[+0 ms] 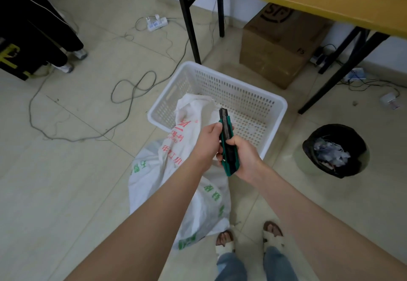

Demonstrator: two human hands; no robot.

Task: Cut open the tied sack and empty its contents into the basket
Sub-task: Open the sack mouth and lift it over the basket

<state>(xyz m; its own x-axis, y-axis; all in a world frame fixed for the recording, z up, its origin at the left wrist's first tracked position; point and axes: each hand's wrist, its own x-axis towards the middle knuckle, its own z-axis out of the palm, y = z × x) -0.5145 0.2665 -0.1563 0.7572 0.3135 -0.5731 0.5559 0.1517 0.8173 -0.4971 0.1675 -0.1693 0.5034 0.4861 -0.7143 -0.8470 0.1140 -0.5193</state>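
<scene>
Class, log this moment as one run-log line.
left hand, right hand: both grip utility knife | sack: on floor, top over basket rim | basket: no contents visible

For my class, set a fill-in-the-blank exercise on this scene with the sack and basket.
The left hand and right hand together hold a utility ___.
The top of the sack leans over the rim of the ___ basket.
The round bin holding scraps is ___.
Missing words: knife; white; black.
</scene>
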